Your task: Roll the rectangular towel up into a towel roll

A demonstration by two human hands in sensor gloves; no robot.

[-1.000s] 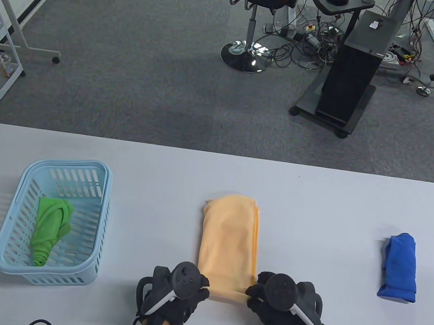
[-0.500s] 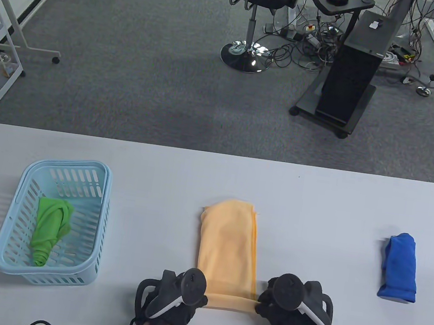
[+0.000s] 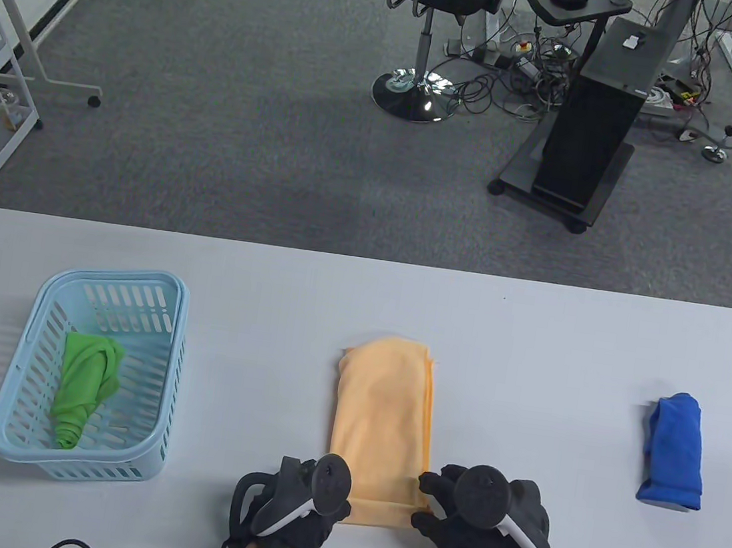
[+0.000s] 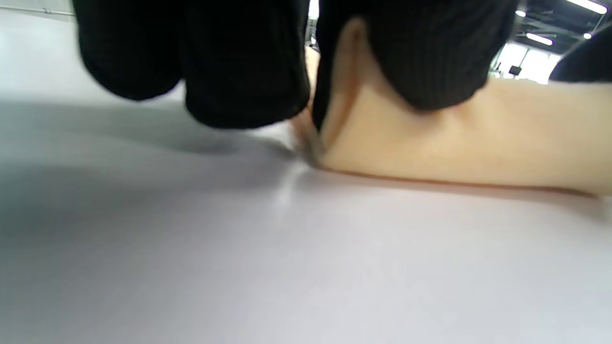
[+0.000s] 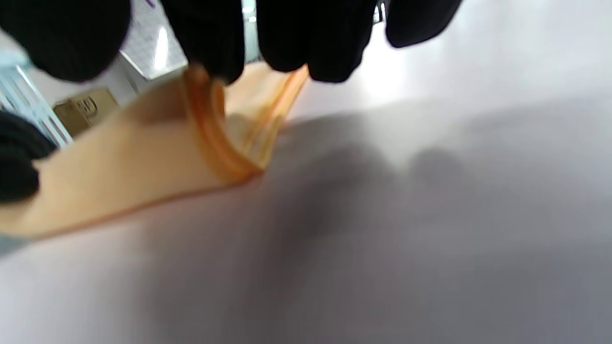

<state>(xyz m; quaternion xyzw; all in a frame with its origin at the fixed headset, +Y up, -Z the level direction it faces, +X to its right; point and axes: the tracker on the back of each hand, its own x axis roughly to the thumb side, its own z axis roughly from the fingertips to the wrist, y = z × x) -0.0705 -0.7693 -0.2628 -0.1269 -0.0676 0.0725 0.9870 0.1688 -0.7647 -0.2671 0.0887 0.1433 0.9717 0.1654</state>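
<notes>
Three towels are present. One orange towel lies folded lengthwise at the centre of the worktop, its near edge turned over into a first fold. The left hand grips the near left corner of that fold; the right hand pinches the near right corner, with layered hems visible between its fingers. One green towel lies inside one light-blue basket at the left. One blue towel roll rests at the right, well apart from the orange towel.
</notes>
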